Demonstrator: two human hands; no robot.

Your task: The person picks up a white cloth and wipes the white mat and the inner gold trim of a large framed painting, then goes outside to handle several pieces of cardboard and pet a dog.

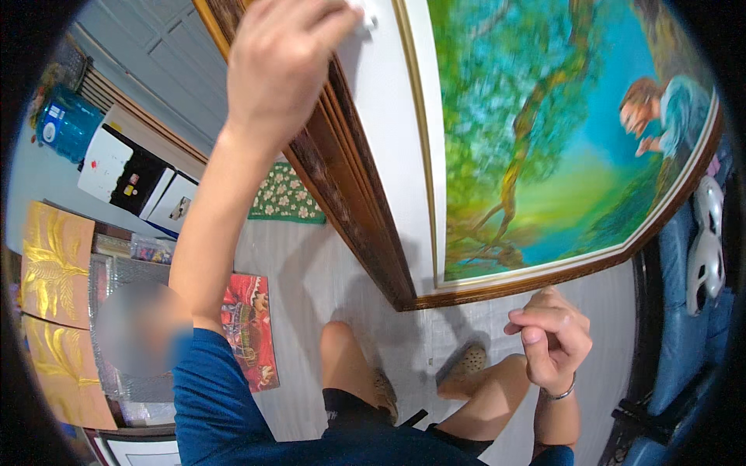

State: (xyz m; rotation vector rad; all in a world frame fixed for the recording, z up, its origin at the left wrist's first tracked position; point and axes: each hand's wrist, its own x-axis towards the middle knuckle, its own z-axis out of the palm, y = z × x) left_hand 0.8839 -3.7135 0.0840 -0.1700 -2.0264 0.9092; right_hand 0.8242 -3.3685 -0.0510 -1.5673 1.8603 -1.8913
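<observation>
A large framed painting (pixel 544 147) stands in front of me, with a brown wooden frame (pixel 353 175), a white inner border (pixel 388 101) and a person painted among trees. At the top, my left hand (pixel 284 62) reaches over the frame's left side. Its fingers are closed around a small white piece (pixel 368 19), held against the white border; most of this piece is hidden, so its kind is unclear. Just below the frame's bottom edge hovers my right hand (pixel 553 334), fingers curled in toward the thumb. Nothing shows between them.
To the left are a blue water bottle (pixel 68 124), gold-leaf-patterned panels (pixel 58 264) and a red printed mat (pixel 250 330). A green floral mat (pixel 286 194) lies beyond. On the right, a white mask-like object (pixel 705 245) rests on blue seating (pixel 674 311).
</observation>
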